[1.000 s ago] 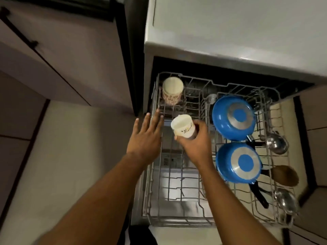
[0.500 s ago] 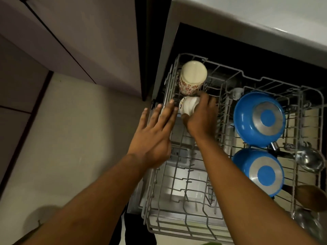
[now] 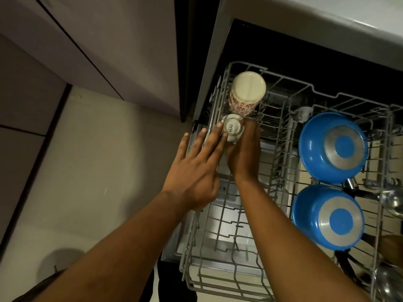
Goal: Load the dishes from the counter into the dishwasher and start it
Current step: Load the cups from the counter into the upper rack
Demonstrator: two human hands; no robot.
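Note:
The grey wire rack (image 3: 281, 131) of the dishwasher is pulled out below me. A small white cup (image 3: 232, 129) sits upside down at the rack's far left, just in front of a taller cream cup with red flowers (image 3: 246, 94). My right hand (image 3: 244, 153) grips the white cup from its right side. My left hand (image 3: 196, 168) is flat with fingers spread, and its fingertips touch the cup's left side. Two blue pans (image 3: 332, 147) (image 3: 327, 217) lie bottoms up on the rack's right.
Metal ladles (image 3: 392, 201) and a wooden spoon (image 3: 390, 247) lie at the rack's right edge. The white counter (image 3: 327, 16) overhangs the dishwasher at the back. A cabinet front (image 3: 109, 40) and pale floor (image 3: 98, 160) are to the left.
My right hand has carried the white cup to the far left of the rack and lowered it behind the flowered cup's front. My left hand followed and now touches it.

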